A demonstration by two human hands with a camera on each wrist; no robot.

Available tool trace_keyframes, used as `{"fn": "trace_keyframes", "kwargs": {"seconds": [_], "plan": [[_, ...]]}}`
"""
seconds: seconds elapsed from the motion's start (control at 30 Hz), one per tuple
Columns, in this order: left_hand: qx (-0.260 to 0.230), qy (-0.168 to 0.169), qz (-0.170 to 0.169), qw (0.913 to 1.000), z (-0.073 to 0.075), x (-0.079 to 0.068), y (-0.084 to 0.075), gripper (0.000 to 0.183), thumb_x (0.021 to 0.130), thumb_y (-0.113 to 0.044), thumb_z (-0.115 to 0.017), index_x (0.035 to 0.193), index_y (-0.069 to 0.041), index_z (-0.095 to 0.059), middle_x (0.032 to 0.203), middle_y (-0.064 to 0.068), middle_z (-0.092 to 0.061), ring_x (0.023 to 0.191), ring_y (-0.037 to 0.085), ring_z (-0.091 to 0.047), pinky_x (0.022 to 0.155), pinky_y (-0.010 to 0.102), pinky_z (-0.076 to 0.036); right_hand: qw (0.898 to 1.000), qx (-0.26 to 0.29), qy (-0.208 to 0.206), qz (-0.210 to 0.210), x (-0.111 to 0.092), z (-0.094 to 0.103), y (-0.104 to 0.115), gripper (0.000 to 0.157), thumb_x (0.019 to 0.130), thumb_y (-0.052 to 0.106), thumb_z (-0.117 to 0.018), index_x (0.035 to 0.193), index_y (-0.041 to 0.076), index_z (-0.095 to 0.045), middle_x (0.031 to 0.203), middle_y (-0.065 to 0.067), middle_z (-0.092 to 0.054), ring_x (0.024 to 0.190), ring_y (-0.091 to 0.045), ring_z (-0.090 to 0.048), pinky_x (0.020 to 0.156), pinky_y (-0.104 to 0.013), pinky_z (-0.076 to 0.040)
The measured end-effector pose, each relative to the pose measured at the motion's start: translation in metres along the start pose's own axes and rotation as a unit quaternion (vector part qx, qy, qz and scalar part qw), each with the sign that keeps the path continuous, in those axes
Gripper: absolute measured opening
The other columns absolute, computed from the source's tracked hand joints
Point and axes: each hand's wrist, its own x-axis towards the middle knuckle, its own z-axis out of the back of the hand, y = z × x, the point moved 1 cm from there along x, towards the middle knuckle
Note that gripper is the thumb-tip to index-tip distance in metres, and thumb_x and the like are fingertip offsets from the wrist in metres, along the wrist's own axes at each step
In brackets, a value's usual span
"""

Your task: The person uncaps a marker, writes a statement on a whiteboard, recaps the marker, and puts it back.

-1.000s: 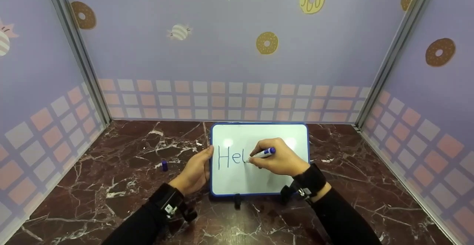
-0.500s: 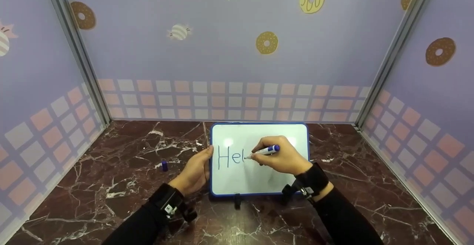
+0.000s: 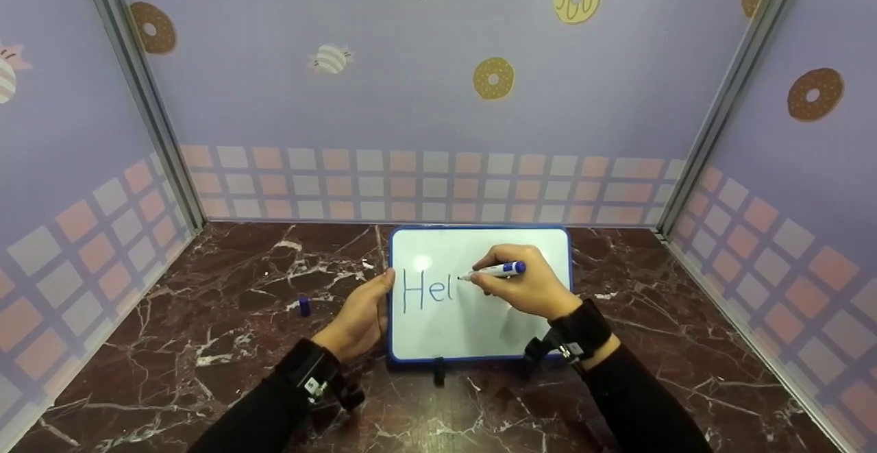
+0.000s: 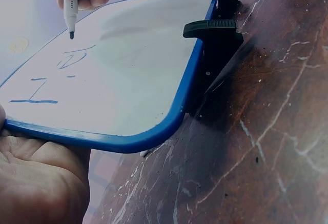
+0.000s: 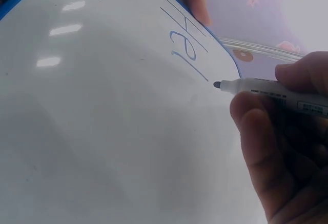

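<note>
Marker [image 3: 503, 270] has shifted higher, pinched by right hand [image 3: 526, 283]; left hand [image 3: 357, 314] grips whiteboard [image 3: 431, 333].

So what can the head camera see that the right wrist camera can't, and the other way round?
Only the head view shows the purple cap and the board's black feet.

Only the right wrist view shows the tiny printing on the pen up close.

Both show the white board, the letters "Hel", the pen, and both hands: left and right.
</note>
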Motion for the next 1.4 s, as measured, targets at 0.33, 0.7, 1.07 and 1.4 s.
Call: {"fn": "trace_keyframes", "kwargs": {"seconds": [0.33, 0.7, 1.07, 1.4], "plan": [[0.006, 0.002, 0.001, 1.0000, 0.0001, -0.0005, -0.0004, 0.059, 0.124, -0.038, -0.038, 0.164, 0.005, -0.039, 0.137, 0.015, -0.075, 0.118, 0.026, -0.076, 0.099, 0.046, -0.066, 0.999, -0.017, -0.009, 0.025, 0.0007, -0.0021, -0.0026, 0.006, 0.099, 0.003, -0.085, 0.102, 0.000, -0.082, 0.099, -0.005, -0.082, 0.071, -0.017, -0.077, 0.065, -0.027, -0.065], [0.006, 0.017, 0.003, 0.9998, 0.0008, -0.0005, -0.0005, 0.059, 0.124, -0.039, -0.036, 0.164, 0.005, -0.038, 0.135, 0.014, -0.075, 0.117, 0.025, -0.076, 0.099, 0.044, -0.066, 0.999, -0.026, -0.019, 0.019, 0.0002, -0.0032, -0.0041, 0.006, 0.098, 0.005, -0.086, 0.103, 0.003, -0.083, 0.098, -0.003, -0.081, 0.073, -0.015, -0.076, 0.067, -0.027, -0.065], [0.004, 0.014, -0.003, 0.9999, 0.0008, -0.0005, 0.0000, 0.060, 0.124, -0.039, -0.037, 0.163, 0.007, -0.038, 0.133, 0.012, -0.076, 0.116, 0.024, -0.076, 0.097, 0.044, -0.066, 0.999, -0.039, -0.018, 0.021, 0.0006, -0.0039, -0.0041, 0.007, 0.098, 0.005, -0.086, 0.102, 0.001, -0.082, 0.098, -0.004, -0.081, 0.073, -0.014, -0.075, 0.068, -0.027, -0.065], [0.005, 0.014, -0.004, 0.9999, 0.0003, 0.0001, 0.0003, 0.059, 0.124, -0.038, -0.037, 0.165, 0.005, -0.038, 0.138, 0.014, -0.074, 0.120, 0.025, -0.075, 0.101, 0.045, -0.065, 0.999, -0.033, -0.008, 0.002, 0.0003, -0.0035, -0.0018, 0.007, 0.099, 0.009, -0.087, 0.103, 0.005, -0.083, 0.101, -0.003, -0.082, 0.075, -0.015, -0.077, 0.068, -0.029, -0.067]]}}
